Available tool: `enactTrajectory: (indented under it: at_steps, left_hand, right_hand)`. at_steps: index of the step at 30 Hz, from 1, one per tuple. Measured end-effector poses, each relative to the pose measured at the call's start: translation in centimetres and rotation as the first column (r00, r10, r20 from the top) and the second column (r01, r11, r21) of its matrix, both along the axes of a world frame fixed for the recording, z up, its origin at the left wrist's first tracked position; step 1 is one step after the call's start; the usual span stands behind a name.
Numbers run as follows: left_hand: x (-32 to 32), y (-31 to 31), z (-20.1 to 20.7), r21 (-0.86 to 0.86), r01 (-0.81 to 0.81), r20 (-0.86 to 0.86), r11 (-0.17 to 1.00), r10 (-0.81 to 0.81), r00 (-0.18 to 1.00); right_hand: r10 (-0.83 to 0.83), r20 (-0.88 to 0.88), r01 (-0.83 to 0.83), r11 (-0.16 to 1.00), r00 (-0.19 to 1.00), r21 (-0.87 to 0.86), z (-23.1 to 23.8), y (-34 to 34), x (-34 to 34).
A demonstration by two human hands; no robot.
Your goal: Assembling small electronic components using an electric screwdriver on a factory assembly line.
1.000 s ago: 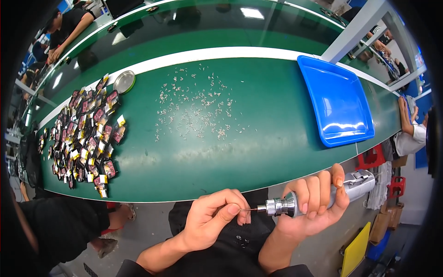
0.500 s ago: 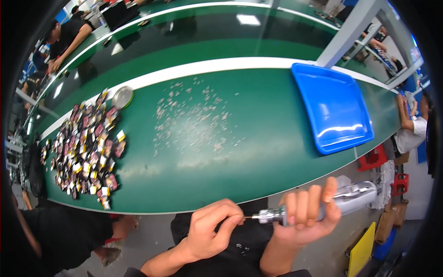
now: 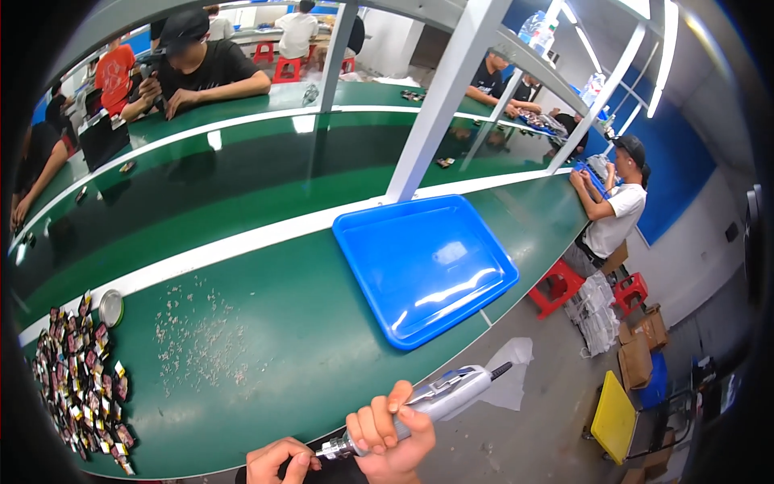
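Observation:
My right hand (image 3: pixel 393 431) is wrapped round the silver-grey body of an electric screwdriver (image 3: pixel 459 393), with its thumb and fingers closed over the barrel. The tool points to the lower left, and a black cord end sticks out at its back. At its metal nose, my left hand (image 3: pixel 278 463) is closed in a pinch on the thin bit (image 3: pixel 318 454). Whether a small part also sits between those fingertips is hidden. Both hands are just off the near edge of the green workbench (image 3: pixel 306 355). Many tiny clear-and-pinkish pieces (image 3: pixel 201 335) lie scattered on the bench.
A heap of small dark parts with white and yellow bits (image 3: pixel 81 383) fills the left end, beside a round tin (image 3: pixel 111 308). A blue tray (image 3: pixel 431 274) lies near a white post (image 3: pixel 451 97). Co-workers sit opposite and at far right (image 3: pixel 617 206). Red stools (image 3: pixel 556 288) stand beyond.
My view has swung right and upward, so the bench, heap and tray sit further left in the picture. Both hands keep the same hold on the screwdriver and its bit.

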State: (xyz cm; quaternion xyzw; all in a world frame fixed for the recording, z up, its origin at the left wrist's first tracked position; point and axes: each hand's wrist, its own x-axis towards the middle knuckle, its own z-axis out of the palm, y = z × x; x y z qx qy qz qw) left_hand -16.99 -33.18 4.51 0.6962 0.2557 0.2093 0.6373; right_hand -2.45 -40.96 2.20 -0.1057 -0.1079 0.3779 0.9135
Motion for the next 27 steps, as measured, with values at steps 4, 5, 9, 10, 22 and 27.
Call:
enactTrajectory:
  at_steps: [4,5,9,10,22,27]
  left_hand:
    - [1.8,0.4,0.9,0.126,0.043,-0.018,0.991,-0.041,0.999]
    - [2.3,0.6,1.3,0.136,0.047,-0.017,0.990,-0.045,0.999]
    - [3.0,4.1,2.9,0.552,0.127,-0.190,0.824,-0.024,0.982]
    - [3.5,5.4,2.8,0.648,0.088,-0.129,0.757,-0.005,0.992]
    - [34.1,27.3,-4.0,0.356,0.152,-0.011,0.922,-0.159,0.987]
    - [45.7,28.4,-4.9,0.227,0.400,0.056,0.888,-0.422,0.905]
  right_hand:
    - [-0.048,-0.034,0.047,0.998,0.998,-0.029,-0.6,-0.5,1.2]
    - [-0.090,-0.038,0.087,0.994,0.995,-0.064,-0.5,-0.5,1.7]
    - [-0.096,-0.080,0.094,0.995,0.992,-0.025,0.3,-0.7,3.8]
    - [-0.088,-0.075,0.088,0.996,0.993,0.001,0.3,-0.8,4.6]
    - [-0.125,-0.332,0.115,0.992,0.935,-0.050,-2.2,-3.9,13.5]
    - [-0.101,-0.261,0.078,0.992,0.960,-0.097,-2.3,-3.5,14.0]
